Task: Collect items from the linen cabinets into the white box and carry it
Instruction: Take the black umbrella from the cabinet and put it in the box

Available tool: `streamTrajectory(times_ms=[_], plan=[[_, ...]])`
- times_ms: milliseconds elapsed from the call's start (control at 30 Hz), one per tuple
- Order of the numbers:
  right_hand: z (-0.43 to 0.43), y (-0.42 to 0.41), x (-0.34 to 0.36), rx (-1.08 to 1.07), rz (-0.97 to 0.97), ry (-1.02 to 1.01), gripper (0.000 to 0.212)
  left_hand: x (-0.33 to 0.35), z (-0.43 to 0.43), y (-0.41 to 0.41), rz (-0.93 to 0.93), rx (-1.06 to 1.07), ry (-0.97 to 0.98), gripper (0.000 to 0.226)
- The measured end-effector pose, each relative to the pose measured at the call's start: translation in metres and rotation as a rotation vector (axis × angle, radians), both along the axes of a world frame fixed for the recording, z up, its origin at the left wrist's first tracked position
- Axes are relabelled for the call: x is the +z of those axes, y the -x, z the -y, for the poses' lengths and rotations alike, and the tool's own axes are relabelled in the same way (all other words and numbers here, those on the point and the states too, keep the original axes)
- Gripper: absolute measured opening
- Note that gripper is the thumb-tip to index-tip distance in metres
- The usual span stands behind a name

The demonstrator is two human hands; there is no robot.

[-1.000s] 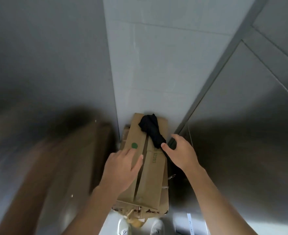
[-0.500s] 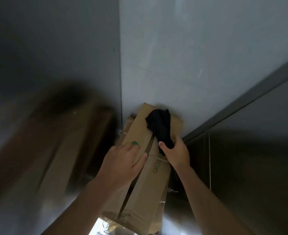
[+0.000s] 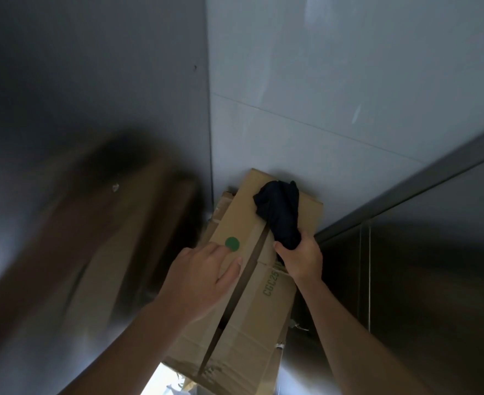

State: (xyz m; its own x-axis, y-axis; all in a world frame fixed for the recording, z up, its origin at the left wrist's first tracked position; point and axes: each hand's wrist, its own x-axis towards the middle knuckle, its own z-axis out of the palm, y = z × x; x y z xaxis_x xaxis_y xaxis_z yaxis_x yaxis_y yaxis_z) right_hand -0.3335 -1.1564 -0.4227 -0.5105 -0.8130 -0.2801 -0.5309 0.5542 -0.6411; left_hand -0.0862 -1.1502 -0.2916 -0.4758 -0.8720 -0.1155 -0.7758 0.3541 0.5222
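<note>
One dark cloth (image 3: 279, 212) atop cardboard box (image 3: 263, 315), gripped by right hand (image 3: 300, 260).
Right fingers clamped round cloth's near end, fingertips hidden; left hand (image 3: 201, 277) flat on box, fingers apart; left side blurred.

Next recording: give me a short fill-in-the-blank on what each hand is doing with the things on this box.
1. The right hand grips a bunched dark ____.
2. The left hand rests open on the cardboard box, fingertips beside a round ____ sticker.
3. The printed letters on the box lie nearer the ____ hand.
Missing words: cloth; green; right.
</note>
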Motion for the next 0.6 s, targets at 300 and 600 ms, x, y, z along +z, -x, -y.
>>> streamTrajectory(times_ms=[300,600], plan=[[-0.062,-0.013,0.035,0.015,0.267,0.113,0.045,0.016,-0.018,0.000,0.000,-0.005,0.020,0.040],[-0.117,-0.046,0.118,0.014,0.293,0.316,0.062,0.062,-0.054,-0.008,-0.026,-0.079,0.072,0.040]])
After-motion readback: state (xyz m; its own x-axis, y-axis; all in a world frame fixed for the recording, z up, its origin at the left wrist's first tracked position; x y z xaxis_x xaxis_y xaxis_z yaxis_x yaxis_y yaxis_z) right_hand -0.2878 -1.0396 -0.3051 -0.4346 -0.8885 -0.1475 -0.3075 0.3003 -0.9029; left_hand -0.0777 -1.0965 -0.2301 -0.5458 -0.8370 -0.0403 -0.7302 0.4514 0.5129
